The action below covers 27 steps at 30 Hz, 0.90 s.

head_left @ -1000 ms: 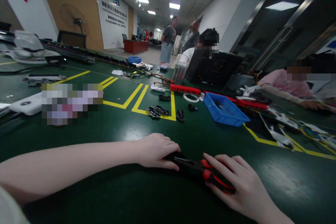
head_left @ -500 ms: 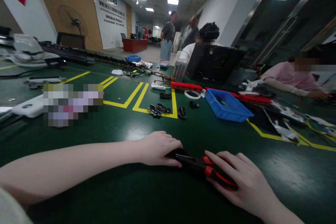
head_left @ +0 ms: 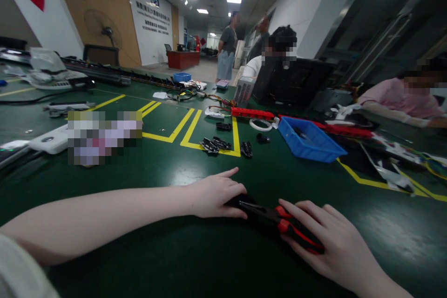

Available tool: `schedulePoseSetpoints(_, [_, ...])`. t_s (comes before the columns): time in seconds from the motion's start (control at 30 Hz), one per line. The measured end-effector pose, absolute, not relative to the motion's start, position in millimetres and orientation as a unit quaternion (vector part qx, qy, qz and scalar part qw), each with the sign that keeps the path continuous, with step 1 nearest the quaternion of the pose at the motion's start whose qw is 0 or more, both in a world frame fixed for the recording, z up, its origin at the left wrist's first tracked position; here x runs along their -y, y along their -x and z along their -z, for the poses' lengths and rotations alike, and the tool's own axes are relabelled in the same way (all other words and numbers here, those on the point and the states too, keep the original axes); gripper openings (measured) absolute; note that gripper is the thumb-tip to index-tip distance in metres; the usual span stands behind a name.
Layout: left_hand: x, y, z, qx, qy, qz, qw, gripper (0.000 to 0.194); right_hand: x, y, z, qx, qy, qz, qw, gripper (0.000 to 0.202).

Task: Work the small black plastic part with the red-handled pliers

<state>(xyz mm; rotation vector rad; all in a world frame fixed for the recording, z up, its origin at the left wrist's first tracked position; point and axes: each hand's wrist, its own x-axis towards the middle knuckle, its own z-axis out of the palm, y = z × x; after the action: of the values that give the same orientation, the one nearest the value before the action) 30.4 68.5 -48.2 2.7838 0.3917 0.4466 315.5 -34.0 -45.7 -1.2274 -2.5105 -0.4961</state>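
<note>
Pliers (head_left: 283,226) are being held by right hand (head_left: 330,237), long axis being slanted leftward toward black piece (head_left: 233,201) being pinched by left hand (head_left: 214,195); contact unclear.

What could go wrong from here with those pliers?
1. Pinch: the nose of the pliers sits right by the left hand's fingers, so a slip might nip them.
2. Lost hold: the left hand covers much of the black part, so a poor bite could be hard to spot.
</note>
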Motion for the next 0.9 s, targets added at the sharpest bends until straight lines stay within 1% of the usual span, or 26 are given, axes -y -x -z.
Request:
schedulePoseSetpoints(0.27, [-70.5, -29.8, 42.9, -0.126, -0.971, -0.133, 0.153, 0.038, 31.7, -320.0, 46.7, 0.873, 0.435, 0.161, 0.153, 0.052])
schedulePoseSetpoints(0.4, [-70.3, -29.9, 40.8, -0.122, -0.973, -0.131, 0.146, 0.035, 31.0, -324.4, 46.9, 0.88, 0.427, 0.152, 0.141, 0.059])
schedulePoseSetpoints(0.5, [-71.0, -29.9, 41.2, -0.116, -0.974, -0.133, 0.141, 0.035, 30.4, -328.9, 47.4, 0.884, 0.412, 0.148, 0.162, 0.056])
schedulePoseSetpoints(0.63, [-71.9, -29.3, 41.0, -0.112, -0.974, -0.133, 0.144, 0.036, 31.1, -327.3, 46.4, 0.879, 0.432, 0.144, 0.141, 0.048])
schedulePoseSetpoints(0.77, [-71.7, -28.5, 39.1, -0.117, -0.973, -0.13, 0.151, 0.036, 34.1, -315.2, 44.0, 0.87, 0.439, 0.171, 0.144, 0.039])
schedulePoseSetpoints(0.9, [-72.4, -28.3, 38.6, -0.115, -0.974, -0.127, 0.148, 0.036, 36.9, -306.4, 43.7, 0.863, 0.435, 0.223, 0.13, 0.045])
